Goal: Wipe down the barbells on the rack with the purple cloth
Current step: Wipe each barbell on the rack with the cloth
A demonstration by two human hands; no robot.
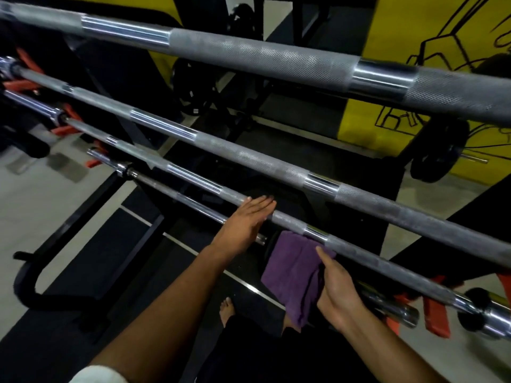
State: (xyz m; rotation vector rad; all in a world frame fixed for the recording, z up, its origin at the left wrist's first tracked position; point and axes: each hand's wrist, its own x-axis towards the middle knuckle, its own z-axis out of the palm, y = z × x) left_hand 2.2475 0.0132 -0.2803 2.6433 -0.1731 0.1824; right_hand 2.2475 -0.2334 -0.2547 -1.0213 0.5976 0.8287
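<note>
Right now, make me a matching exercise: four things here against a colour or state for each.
Things:
1. cloth
2. left hand
3. top barbell
4. wall

States:
A. yellow with black line drawing
B. flat, fingers straight, over a bar
C. purple, held by the right hand
D. grey knurling, untouched

Pairs: 1-C, 2-B, 3-D, 4-A
</note>
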